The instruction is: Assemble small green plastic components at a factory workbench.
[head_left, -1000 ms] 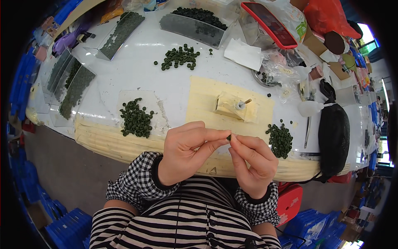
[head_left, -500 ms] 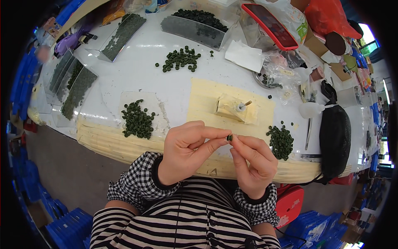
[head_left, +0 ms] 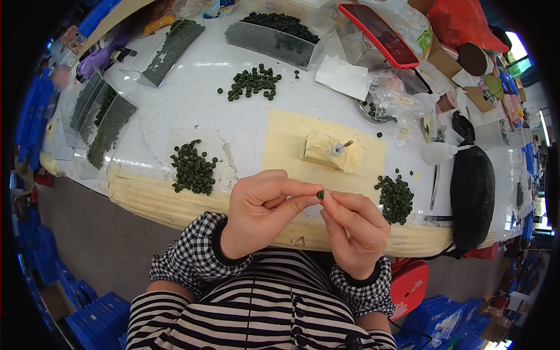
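Over the table's near edge, my left hand (head_left: 256, 213) and my right hand (head_left: 357, 228) meet at their fingertips. Between them they pinch a small, round, dark green piece (head_left: 320, 196), button-like in size, partly covered by the fingers. Beyond my left hand lies a heap of similar green pieces (head_left: 194, 170) on a clear sheet; another heap (head_left: 396, 199) is to the right of my right hand. Just past the fingertips stands a block wrapped in yellow tape (head_left: 322, 150), with a small white-collared, brown-tipped stick or nozzle (head_left: 340, 149) in it.
More green pieces form a third heap (head_left: 254, 83) farther back. Clear trays (head_left: 271, 44) of them stand along the far and left sides. A phone in a red case (head_left: 382, 36), a white paper (head_left: 342, 77), tweezers (head_left: 435, 186) and a black pouch (head_left: 471, 198) are at the right.
Both hands have shifted very slightly left, still pinching the green piece, which appears a little turned. Things on the table have not moved.
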Tool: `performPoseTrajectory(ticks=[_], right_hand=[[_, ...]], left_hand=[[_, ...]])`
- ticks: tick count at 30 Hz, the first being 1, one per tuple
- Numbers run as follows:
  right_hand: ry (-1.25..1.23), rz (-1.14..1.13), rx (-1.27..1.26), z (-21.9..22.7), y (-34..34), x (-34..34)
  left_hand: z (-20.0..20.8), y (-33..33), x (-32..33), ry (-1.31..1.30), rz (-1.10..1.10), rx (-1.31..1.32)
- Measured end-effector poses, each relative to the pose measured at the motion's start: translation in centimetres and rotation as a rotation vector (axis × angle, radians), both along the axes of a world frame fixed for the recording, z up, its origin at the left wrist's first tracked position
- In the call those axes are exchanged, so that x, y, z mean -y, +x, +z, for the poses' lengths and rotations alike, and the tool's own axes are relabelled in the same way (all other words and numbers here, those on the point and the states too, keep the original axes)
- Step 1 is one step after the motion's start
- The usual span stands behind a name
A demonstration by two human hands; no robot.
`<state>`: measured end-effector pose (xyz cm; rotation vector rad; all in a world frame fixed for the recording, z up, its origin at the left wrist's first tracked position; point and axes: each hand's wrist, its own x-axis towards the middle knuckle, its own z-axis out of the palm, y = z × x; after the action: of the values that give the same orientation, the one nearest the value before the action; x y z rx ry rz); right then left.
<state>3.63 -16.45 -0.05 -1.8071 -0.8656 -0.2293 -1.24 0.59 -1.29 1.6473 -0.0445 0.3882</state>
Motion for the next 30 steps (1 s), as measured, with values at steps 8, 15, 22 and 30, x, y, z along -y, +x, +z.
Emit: performPoseTrajectory(ticks=[8, 15, 22, 30], right_hand=[[-0.003, 0.026, -0.005, -0.02, 0.16, 0.19], [-0.001, 0.038, -0.008, -0.09, 0.18, 0.31], [0.025, 0.025, 0.040, -0.33, 0.22, 0.19], [0.014, 0.018, 0.079, -0.35, 0.24, 0.24]], left_hand=[[0.05, -0.01, 0.04, -0.008, -0.017, -0.008], [0.06, -0.04, -0.01, -0.002, -0.027, 0.003], [-0.07, 0.08, -0.03, -0.020, -0.040, -0.013], [0.17, 0.02, -0.12, -0.046, -0.057, -0.033]])
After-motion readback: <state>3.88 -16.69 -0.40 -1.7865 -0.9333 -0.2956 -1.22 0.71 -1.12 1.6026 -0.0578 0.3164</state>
